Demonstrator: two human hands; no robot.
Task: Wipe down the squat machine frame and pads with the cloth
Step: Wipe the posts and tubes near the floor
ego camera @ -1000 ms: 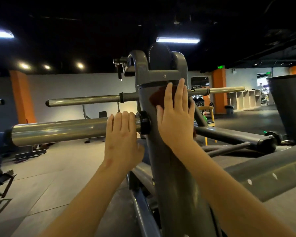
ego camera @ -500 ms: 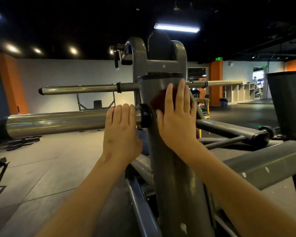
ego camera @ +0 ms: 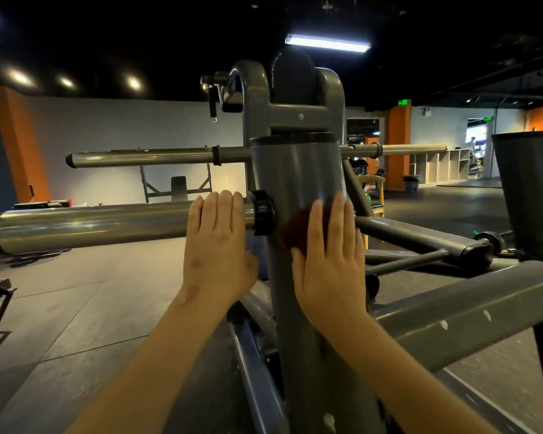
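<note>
The squat machine's thick grey upright post [ego camera: 298,180] rises in the middle of the view. A dark red cloth [ego camera: 297,228] lies flat against the post, and my right hand [ego camera: 329,261] presses it there with straight fingers; most of the cloth is hidden under the palm. My left hand [ego camera: 217,245] rests on the big steel weight horn [ego camera: 91,225] that sticks out to the left, fingers laid over its top beside the black collar [ego camera: 262,213].
A thinner steel bar [ego camera: 145,158] crosses behind the post. Grey frame tubes [ego camera: 470,305] run off to the right and down. A dark angled pad or shroud [ego camera: 530,189] stands at the right edge. Gym floor with a rack lies to the left.
My right hand has slid the cloth down the post, from just under the black band to the level of the horn's collar. The left hand has stayed on the horn.
</note>
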